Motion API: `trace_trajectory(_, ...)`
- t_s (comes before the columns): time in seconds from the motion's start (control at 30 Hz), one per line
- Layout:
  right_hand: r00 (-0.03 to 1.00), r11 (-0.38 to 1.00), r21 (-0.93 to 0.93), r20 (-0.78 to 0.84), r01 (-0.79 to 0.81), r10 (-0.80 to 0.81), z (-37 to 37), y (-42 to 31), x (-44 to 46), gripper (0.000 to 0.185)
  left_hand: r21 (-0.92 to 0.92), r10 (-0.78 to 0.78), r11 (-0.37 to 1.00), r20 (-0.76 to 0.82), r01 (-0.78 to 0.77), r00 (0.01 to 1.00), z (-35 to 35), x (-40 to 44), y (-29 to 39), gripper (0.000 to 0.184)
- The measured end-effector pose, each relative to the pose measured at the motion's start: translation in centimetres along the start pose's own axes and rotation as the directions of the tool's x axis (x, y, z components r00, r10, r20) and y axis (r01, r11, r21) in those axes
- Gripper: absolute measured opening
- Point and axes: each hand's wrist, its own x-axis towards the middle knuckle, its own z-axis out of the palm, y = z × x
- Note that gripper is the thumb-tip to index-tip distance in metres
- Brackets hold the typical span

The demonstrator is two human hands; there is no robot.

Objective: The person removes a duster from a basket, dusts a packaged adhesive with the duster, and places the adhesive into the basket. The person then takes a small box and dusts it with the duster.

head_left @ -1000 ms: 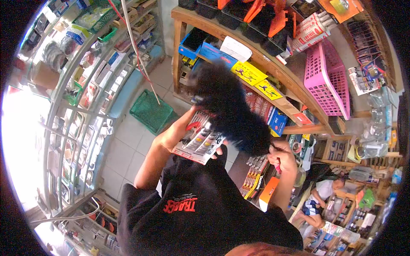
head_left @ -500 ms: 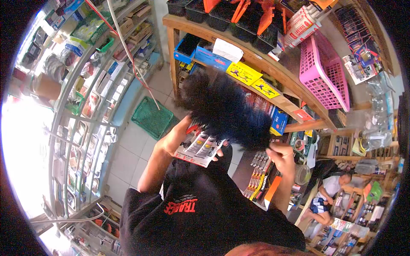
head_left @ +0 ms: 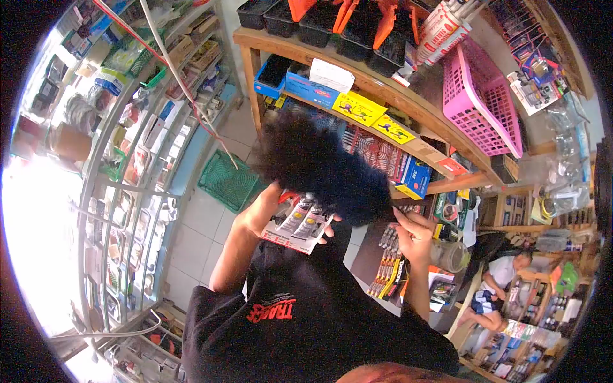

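My left hand [head_left: 262, 214] is closed on a carded pack of two tubes [head_left: 299, 223]. Its fingertips show at the pack's right edge, and something red shows beside the thumb. A dark, fuzzy mass [head_left: 322, 169] lies across the view just beyond the pack, hiding part of the shelf; whether it is hair or a duster I cannot tell. My right hand [head_left: 415, 233] is raised at the right end of this mass, its index finger stretched out and the others bent. I see nothing held in it. Below it are several carded tubes [head_left: 386, 262].
A wooden shelf [head_left: 370, 67] with black bins and boxes stands ahead, a pink basket [head_left: 456, 105] on it. Loaded racks [head_left: 137, 127] line the left side. A green basket [head_left: 223, 182] is on the tiled floor. Another person [head_left: 501, 277] sits at the lower right.
My right hand's fingers have loosened from a pinch, with the index finger now straighter. The dark mass has shifted slightly left. My left hand keeps the pack; the view has turned a little.
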Motion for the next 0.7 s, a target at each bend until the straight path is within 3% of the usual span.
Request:
trace_trajectory(0.13,0.995,0.997,-0.013,-0.068,-0.073,0.072,0.1,0.3,-0.1,0.032,0.015,-0.044,0.999,0.046,0.043,0.998,0.0,0.7,0.4,0.084)
trace_trajectory(0.23,0.992,0.989,0.113,0.094,-0.096,0.085,-0.3,1.2,-0.6,0.03,0.004,-0.058,0.998,0.035,0.058,0.998,-0.5,0.3,0.0,0.085)
trace_trajectory(0.33,0.93,0.897,0.247,0.122,-0.367,0.346,-1.0,1.6,-0.6,0.018,0.102,0.042,0.994,0.013,-0.043,0.999,-0.2,0.5,0.0,0.084)
trace_trajectory(0.37,0.938,0.926,0.159,0.108,-0.342,0.328,-1.2,1.3,-0.5,0.015,0.108,0.023,0.994,-0.008,-0.022,1.0,0.1,0.6,0.4,0.084)
trace_trajectory(0.47,0.93,0.918,0.235,0.263,-0.319,0.256,-1.7,3.1,-1.6,0.016,0.055,0.063,0.996,0.011,-0.063,0.998,0.2,0.4,0.4,0.083)
trace_trajectory(0.5,0.887,0.896,0.186,0.321,-0.403,0.332,-3.0,2.9,-1.0,0.017,0.061,0.053,0.997,0.011,-0.054,0.999,0.1,0.4,0.6,0.082)
trace_trajectory(0.53,0.893,0.876,0.213,0.242,-0.432,0.381,-3.2,2.9,-1.0,0.015,0.055,0.047,0.997,-0.008,-0.046,0.999,0.2,0.3,0.7,0.08)
trace_trajectory(0.63,0.854,0.862,0.201,0.36,-0.465,0.376,-4.5,3.2,-1.1,0.015,0.022,0.031,0.999,-0.095,-0.029,0.995,1.6,0.3,0.9,0.076)
trace_trajectory(0.7,0.819,0.828,0.202,0.385,-0.524,0.424,-5.0,3.3,-1.5,0.016,-0.046,0.112,0.992,-0.143,-0.12,0.983,1.9,0.6,0.9,0.07)
